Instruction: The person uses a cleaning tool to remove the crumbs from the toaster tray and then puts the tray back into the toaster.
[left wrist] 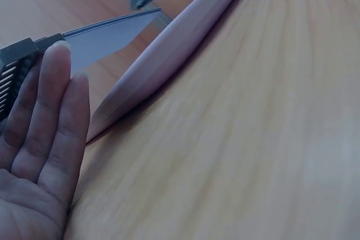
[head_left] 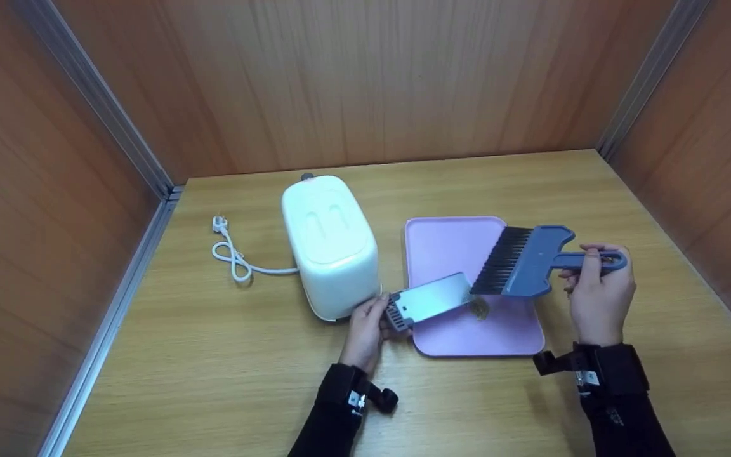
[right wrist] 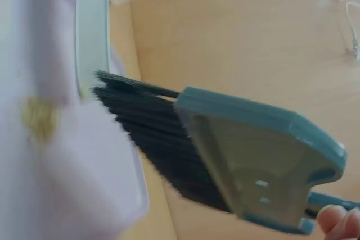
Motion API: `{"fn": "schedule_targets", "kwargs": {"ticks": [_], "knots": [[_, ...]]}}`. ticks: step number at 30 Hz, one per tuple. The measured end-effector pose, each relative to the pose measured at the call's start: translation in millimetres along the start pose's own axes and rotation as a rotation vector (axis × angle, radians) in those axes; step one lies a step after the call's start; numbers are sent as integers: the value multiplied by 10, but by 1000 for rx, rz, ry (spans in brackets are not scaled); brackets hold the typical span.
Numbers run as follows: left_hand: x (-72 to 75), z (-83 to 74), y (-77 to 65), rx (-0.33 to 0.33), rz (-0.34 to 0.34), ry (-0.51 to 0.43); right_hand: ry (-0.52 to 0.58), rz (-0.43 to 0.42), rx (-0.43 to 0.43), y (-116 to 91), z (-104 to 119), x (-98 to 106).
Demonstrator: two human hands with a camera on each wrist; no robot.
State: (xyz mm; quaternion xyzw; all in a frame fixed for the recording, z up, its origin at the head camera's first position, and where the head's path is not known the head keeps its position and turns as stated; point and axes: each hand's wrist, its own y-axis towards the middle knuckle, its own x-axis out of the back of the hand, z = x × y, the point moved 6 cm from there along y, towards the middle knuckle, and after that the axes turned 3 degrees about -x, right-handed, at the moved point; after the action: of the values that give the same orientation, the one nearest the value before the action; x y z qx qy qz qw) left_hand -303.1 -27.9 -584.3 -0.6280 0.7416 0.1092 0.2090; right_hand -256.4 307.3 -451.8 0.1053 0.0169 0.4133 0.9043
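My left hand (head_left: 364, 333) grips the grey slotted end of a shiny flat crumb tray (head_left: 435, 298), whose far end reaches over a light purple tray (head_left: 454, 339). In the left wrist view, fingers (left wrist: 53, 99) lie along the crumb tray's grey end. A blue brush (head_left: 535, 263) with black bristles is held by its looped handle in my right hand (head_left: 603, 298). Its bristle tips are right at the crumb tray's far end. Below them, a small heap of yellowish-brown crumbs (head_left: 479, 308) lies on the purple tray. The right wrist view shows the brush (right wrist: 253, 155) close up.
A white toaster (head_left: 330, 247) with its top covered stands just left of the crumb tray. Its white cord and plug (head_left: 221, 225) lie looped on the wooden table (head_left: 245, 381) to the left. Wood panels (head_left: 372, 82) enclose the table at the back and both sides.
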Motion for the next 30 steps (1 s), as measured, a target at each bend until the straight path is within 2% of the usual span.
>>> {"fn": "schedule_targets", "kwargs": {"ticks": [3, 7, 14, 22, 30], "knots": [[-2, 7, 3, -6, 5, -4, 160, 59, -32, -67, -7, -151], [-8, 9, 9, -11, 13, -9, 241, 131, -113, -173, -86, -370], [-23, -3, 14, -5, 26, -13, 242, 198, -185, -325, -263, -663], [-8, -12, 1, 1, 30, -26, 309, 212, -187, -423, -343, -798], [-8, -9, -3, -5, 30, -23, 175, 229, -145, -407, -383, -774]]}}
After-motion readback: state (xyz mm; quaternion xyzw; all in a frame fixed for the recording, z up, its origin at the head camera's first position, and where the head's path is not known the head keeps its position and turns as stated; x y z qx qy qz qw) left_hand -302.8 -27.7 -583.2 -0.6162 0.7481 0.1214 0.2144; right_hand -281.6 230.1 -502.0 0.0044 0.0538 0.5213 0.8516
